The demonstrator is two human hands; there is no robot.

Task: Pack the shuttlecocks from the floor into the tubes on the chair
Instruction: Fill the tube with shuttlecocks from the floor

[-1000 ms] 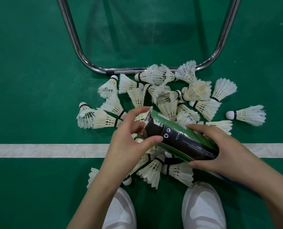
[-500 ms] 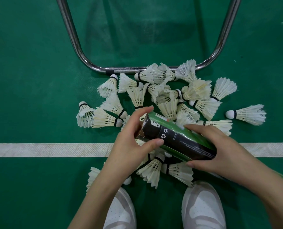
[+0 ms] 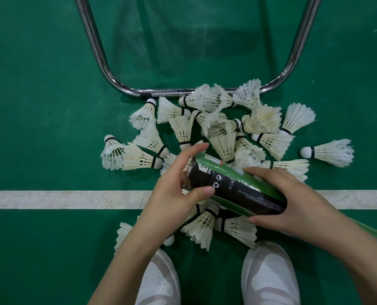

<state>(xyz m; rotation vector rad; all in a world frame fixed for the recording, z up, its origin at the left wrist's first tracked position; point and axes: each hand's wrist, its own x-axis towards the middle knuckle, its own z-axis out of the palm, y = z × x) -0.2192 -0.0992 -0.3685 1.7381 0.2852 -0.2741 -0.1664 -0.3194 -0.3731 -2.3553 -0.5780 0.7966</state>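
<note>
A black and green shuttlecock tube (image 3: 233, 188) lies nearly level above the floor, its open mouth pointing left. My right hand (image 3: 291, 201) grips its body from the right. My left hand (image 3: 174, 190) cups the mouth, thumb under the rim and index finger over it. Whether a shuttlecock sits under the left palm is hidden. Several white feather shuttlecocks (image 3: 222, 133) lie heaped on the green floor beyond the tube, one apart at the right (image 3: 330, 152), and a few (image 3: 205, 225) lie beneath the tube near my shoes.
The chrome chair leg frame (image 3: 99, 60) forms a U on the floor just beyond the pile. A white court line (image 3: 62, 199) crosses the green floor from left to right. My two white shoes (image 3: 269, 276) stand at the bottom edge.
The tube's mouth has slid slightly left and down into my left hand. My left index finger has stretched out over the rim. The right hand keeps its grip.
</note>
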